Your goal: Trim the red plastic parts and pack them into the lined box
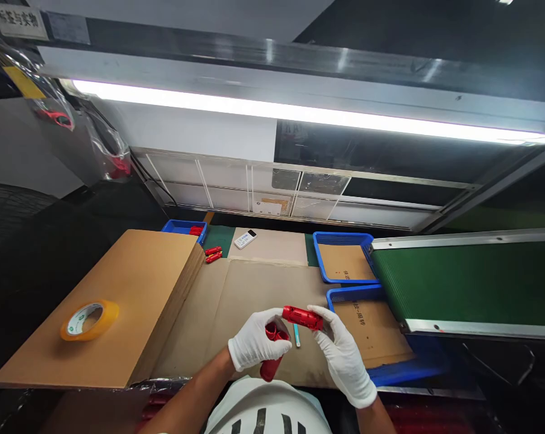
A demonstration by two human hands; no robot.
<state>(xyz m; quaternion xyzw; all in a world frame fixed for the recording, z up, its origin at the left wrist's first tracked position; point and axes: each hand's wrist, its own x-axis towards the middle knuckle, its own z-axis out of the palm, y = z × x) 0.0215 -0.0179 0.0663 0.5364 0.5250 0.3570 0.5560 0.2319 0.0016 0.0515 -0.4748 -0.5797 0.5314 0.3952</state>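
Between both gloved hands' closed grips (299,337), red tool (302,317).

Open cardboard-covered table (254,289) is lying ahead of both hands, giving free passage forward. Left side: a stack of cardboard sheets (132,289) is rising above the table, with a tape roll (90,320) sitting on top. Right side: the conveyor belt (466,280) is blocking, and two blue trays (345,238) are standing just beside it, the near one close to the right hand (345,355). Far edge: loose red parts (213,254), a white remote (245,239) and a small blue bin (182,227) are crowding the back.
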